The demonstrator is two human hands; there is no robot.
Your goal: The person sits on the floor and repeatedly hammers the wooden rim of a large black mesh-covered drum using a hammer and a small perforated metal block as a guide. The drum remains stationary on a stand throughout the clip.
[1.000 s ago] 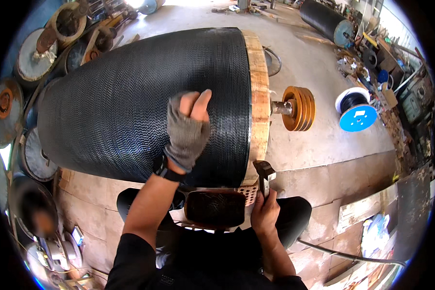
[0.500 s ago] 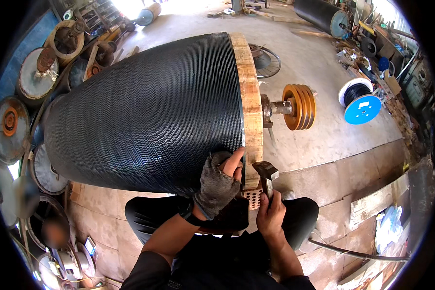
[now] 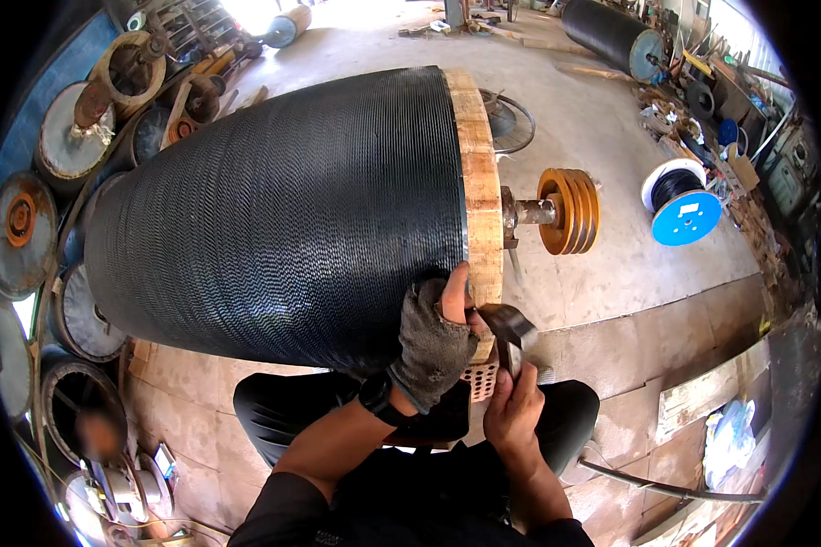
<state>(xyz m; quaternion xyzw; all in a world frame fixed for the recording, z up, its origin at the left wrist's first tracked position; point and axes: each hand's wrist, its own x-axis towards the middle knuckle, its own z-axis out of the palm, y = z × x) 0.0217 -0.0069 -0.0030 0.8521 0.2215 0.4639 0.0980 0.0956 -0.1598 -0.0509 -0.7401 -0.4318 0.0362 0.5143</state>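
The black covering of the roller point(image 3: 283, 219), which lies crosswise ahead of the seated wearer, reaches the wooden end point(image 3: 479, 173) on the visible side; work remaining at that edge cannot be determined. The gloved left hand point(image 3: 436, 335) rests at the joint, index finger extended, any grip hidden. The right hand point(image 3: 513, 403) has its fingers closed around the hammer point(image 3: 508, 325), head beside the left fingers.

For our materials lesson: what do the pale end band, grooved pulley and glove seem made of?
Pale end band: probably bare wood, with grain-like streaks. Grooved pulley: perhaps metal, painted orange, on a rusty shaft. Glove: seemingly fabric, matte grey with a fuzzy surface.
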